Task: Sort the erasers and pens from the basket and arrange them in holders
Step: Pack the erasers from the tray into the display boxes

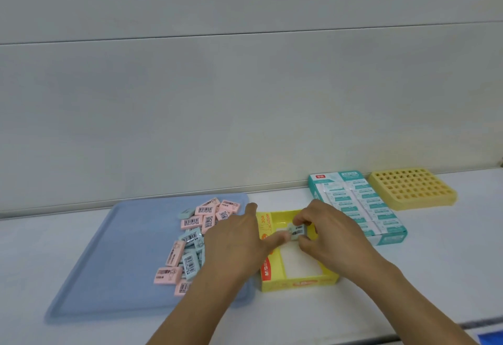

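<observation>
A pile of several pink and pale blue erasers (190,238) lies on a blue tray (114,257). To its right stands an open yellow eraser box (275,282). Over the far end of the box my right hand (326,230) pinches a pale blue eraser (298,229) between thumb and fingers. My left hand (239,238) reaches across from the tray side, and its blurred fingertips touch the same eraser at its left end.
A teal box (359,205) filled with wrapped white erasers sits right of the yellow box. Behind it to the right stands a yellow holder (413,189) with a grid of holes. A grey wall runs along the back of the white table.
</observation>
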{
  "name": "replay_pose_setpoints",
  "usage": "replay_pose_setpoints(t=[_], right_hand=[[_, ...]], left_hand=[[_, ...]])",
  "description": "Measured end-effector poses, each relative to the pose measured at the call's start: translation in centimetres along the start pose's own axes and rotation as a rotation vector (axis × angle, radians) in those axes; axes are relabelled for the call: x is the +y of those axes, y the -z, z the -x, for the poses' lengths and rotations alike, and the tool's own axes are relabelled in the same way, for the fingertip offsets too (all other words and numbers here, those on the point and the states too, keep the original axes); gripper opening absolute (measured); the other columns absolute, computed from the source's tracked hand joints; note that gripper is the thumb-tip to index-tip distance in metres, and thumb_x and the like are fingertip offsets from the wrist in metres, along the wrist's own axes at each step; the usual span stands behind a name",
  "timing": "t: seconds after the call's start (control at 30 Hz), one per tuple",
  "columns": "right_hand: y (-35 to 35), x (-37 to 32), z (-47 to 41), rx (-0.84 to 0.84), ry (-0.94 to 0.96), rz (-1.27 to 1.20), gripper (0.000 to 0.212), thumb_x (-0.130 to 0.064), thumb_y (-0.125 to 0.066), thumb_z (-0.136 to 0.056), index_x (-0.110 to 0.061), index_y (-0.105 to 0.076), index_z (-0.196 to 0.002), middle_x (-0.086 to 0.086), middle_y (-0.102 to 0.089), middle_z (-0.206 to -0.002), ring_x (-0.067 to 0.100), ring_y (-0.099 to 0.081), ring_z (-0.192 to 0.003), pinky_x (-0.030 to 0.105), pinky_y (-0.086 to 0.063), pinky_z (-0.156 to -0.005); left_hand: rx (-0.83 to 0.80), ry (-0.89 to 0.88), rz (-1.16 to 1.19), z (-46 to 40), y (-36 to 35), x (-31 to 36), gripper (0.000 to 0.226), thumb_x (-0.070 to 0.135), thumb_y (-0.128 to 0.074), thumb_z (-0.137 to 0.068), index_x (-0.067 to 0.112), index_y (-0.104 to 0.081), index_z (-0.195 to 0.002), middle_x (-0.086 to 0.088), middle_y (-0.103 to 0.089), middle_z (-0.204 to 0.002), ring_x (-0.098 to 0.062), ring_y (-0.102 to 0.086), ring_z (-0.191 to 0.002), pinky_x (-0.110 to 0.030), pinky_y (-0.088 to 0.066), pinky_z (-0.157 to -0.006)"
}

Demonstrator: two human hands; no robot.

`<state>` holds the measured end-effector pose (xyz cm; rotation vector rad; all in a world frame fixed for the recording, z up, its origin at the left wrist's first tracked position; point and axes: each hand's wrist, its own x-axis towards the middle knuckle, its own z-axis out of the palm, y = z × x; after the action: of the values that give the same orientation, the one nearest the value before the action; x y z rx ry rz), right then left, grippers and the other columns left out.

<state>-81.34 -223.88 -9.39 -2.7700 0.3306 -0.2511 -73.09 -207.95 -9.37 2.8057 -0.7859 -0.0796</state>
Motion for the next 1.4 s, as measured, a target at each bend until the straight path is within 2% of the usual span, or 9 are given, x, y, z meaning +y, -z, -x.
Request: replay_pose_setpoints(t=[0.17, 0.53, 0.6, 0.7, 0.8, 0.97, 1.1, 1.2, 1.4], right_hand=[[-0.5, -0.5, -1.3, 0.070, 0.078, -0.102, 0.019, -0.030, -0.061, -0.092, -0.033, -0.066, -0.110, -0.015, -0.058, -0.101, 0.007, -0.052, -0.093, 0.025, -0.039, -0.080], [-1.6, -1.4, -2.7, -0.009, 0.143, 0.223, 0.024, -0.034, -0.045, -0.098, -0.026, -0.067, -0.101, -0.004, -0.054, -0.097, 0.018, -0.055, -0.092, 0.028, -0.031, -0.061], [-1.5, -1.5, -2.5, -0.014, 0.142, 0.197, 0.026, -0.033, -0.042, -0.100, -0.025, -0.067, -0.100, -0.003, -0.055, -0.095, 0.019, -0.057, -0.093, 0.030, -0.034, -0.063], [-1.3, -1.8, -1.7, 0.135, 0.138, -0.124, 0.024, -0.030, -0.048, -0.100, -0.027, -0.068, -0.112, -0.008, -0.063, -0.100, 0.011, -0.059, -0.094, 0.029, -0.046, -0.077], [-0.6, -3.3, -1.2, 0.249, 0.088, -0.651, 0.010, -0.026, -0.063, -0.092, -0.026, -0.072, -0.097, -0.016, -0.067, -0.082, 0.001, -0.061, -0.076, 0.014, -0.047, -0.068], [-0.1, -4.5, -1.5, 0.152, 0.052, -0.796, 0.015, -0.022, -0.076, -0.080, -0.031, -0.071, -0.091, -0.005, -0.060, -0.070, 0.001, -0.049, -0.060, 0.012, -0.043, -0.059], [-0.3, -4.2, -1.3, 0.119, 0.059, -0.815, 0.031, -0.022, -0.075, -0.082, -0.039, -0.066, -0.106, -0.008, -0.063, -0.078, 0.007, -0.057, -0.066, 0.016, -0.047, -0.065], [-0.1, -4.1, -1.1, 0.106, 0.167, -0.740, 0.043, -0.021, -0.073, -0.084, -0.046, -0.062, -0.117, -0.010, -0.060, -0.080, 0.010, -0.056, -0.071, 0.015, -0.045, -0.067], [1.3, -3.3, -1.0, 0.221, 0.146, -0.669, 0.011, -0.024, -0.071, -0.085, -0.030, -0.069, -0.076, -0.012, -0.061, -0.069, 0.005, -0.054, -0.065, 0.012, -0.039, -0.060]], left_hand=[[-0.052, -0.012, 0.048, -0.1, -0.2, -0.3, 0.072, 0.080, -0.041, -0.080, 0.030, -0.039, -0.132, 0.004, -0.062, -0.119, -0.019, -0.058, -0.107, -0.035, -0.047, -0.080], [0.018, -0.007, 0.067, -0.3, 0.4, -0.6, 0.078, 0.085, -0.037, -0.077, 0.032, -0.039, -0.133, 0.007, -0.066, -0.108, -0.015, -0.061, -0.100, -0.034, -0.047, -0.079], [0.105, 0.040, 0.280, 0.0, 0.9, -0.6, 0.084, 0.091, -0.014, -0.072, 0.039, -0.037, -0.134, 0.009, -0.068, -0.093, -0.012, -0.063, -0.089, -0.034, -0.044, -0.073], [0.017, 0.147, 1.098, 0.1, 1.9, -0.1, 0.078, 0.096, -0.011, -0.067, 0.047, -0.055, -0.110, 0.004, -0.059, -0.071, -0.008, -0.052, -0.060, -0.031, -0.040, -0.065], [-0.103, 0.139, 1.467, 0.1, 2.3, 0.1, 0.096, 0.092, -0.019, -0.061, 0.035, -0.051, -0.131, -0.001, -0.057, -0.073, -0.006, -0.049, -0.058, -0.023, -0.036, -0.059], [-0.139, 0.097, 1.380, 1.0, 2.4, 0.8, 0.101, 0.092, -0.010, -0.058, 0.046, -0.030, -0.147, 0.011, -0.049, -0.139, -0.003, -0.053, -0.121, -0.018, -0.041, -0.083], [-0.082, 0.083, 1.309, 1.7, 3.5, 1.5, 0.062, 0.090, -0.006, -0.061, 0.077, -0.042, -0.110, 0.031, -0.063, -0.097, 0.025, -0.057, -0.076, -0.004, -0.043, -0.058], [-0.093, 0.041, 1.311, 2.1, 4.2, 2.1, 0.045, 0.086, -0.004, -0.067, 0.080, -0.049, -0.065, 0.047, -0.058, -0.069, 0.030, -0.053, -0.067, -0.012, -0.038, -0.067], [-0.133, 0.038, 1.434, 1.0, 3.1, 0.9, 0.071, 0.088, -0.033, -0.065, 0.043, -0.061, -0.111, 0.008, -0.071, -0.093, -0.007, -0.060, -0.066, -0.022, -0.048, -0.061]])
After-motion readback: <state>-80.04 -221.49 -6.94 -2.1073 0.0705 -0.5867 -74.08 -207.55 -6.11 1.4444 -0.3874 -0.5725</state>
